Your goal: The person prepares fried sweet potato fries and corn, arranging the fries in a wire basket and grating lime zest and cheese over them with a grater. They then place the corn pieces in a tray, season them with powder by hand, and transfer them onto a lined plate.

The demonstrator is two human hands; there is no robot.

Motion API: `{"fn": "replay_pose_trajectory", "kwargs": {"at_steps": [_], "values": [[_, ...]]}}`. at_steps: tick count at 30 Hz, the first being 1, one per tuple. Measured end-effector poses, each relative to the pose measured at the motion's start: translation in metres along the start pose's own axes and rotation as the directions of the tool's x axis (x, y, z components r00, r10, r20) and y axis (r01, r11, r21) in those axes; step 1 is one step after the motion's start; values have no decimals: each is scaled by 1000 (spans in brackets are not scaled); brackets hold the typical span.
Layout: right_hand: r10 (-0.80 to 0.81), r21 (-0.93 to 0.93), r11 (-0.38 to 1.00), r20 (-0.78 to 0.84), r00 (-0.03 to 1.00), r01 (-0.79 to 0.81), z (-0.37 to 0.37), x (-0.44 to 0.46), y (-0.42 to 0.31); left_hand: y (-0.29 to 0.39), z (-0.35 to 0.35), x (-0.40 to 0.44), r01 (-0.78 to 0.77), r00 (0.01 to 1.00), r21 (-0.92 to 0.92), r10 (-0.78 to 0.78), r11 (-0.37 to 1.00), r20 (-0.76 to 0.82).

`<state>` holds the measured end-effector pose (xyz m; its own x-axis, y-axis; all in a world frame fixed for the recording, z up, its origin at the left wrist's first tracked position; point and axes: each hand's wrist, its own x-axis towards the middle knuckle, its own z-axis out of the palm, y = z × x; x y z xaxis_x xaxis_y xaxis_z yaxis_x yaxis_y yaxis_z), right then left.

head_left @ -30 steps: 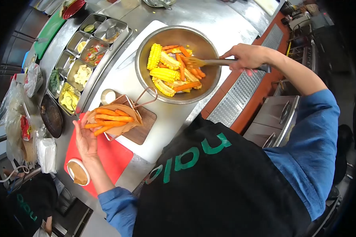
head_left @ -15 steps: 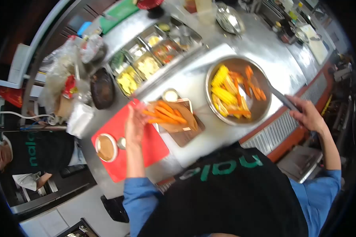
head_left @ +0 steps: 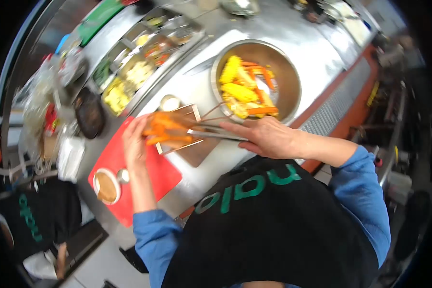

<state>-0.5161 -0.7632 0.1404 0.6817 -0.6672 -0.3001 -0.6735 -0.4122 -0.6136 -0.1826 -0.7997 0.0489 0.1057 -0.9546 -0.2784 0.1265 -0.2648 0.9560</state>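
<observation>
While left hand (head_left: 135,142) curves, fries (head_left: 164,124) lie alongside.

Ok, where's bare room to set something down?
Bare: shiny steel counter between round metal bowl and grey perforated strip; smaller, red cutting board between left forearm and brown wooden board. Crowded: around coppery wire basket, with left hand, right hand and silver metal utensil close.

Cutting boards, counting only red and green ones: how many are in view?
2: the red board beneath the left hand, and the green board at upper left, beyond the ingredient tray. Others may be hidden.
</observation>
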Motion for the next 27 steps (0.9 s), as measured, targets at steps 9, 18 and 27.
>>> {"fn": "replay_pose_trajectory", "kwargs": {"at_steps": [9,18,27], "values": [[489,-82,867,-56,871,-492,-104,-100,72,-3,-8,2,41,999,-63,-40,997,17],[617,463,648,146,773,-605,-62,-63,110,1,-7,-2,52,998,-54,-54,997,-20],[463,334,863,-220,858,-380,-85,-87,50,1,-5,-3,45,997,-45,-48,998,-63]]}}
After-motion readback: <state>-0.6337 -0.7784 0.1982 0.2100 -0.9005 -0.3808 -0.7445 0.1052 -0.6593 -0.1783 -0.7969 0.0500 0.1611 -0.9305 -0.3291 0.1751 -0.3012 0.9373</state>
